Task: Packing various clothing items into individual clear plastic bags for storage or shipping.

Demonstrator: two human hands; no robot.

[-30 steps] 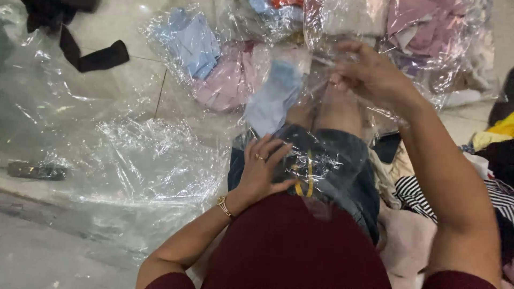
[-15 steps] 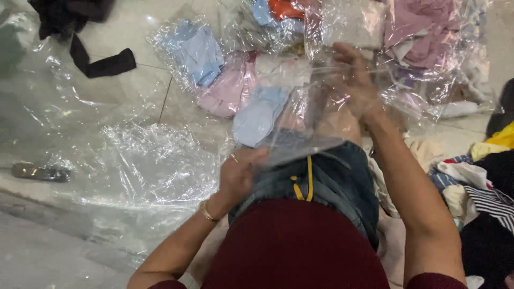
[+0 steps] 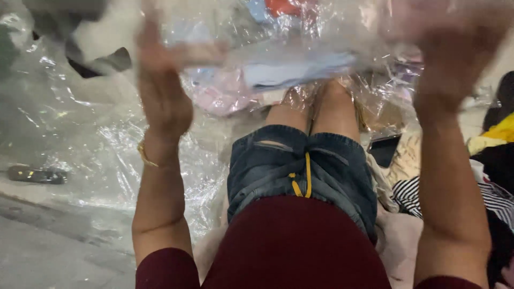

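Floorward, clear bag between raised hands

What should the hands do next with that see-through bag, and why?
Probably lower the clear bag back toward the lap. Both the left hand and the right hand hold it raised and stretched wide, with a light blue cloth inside; the view is blurred, so the grip is hard to read.
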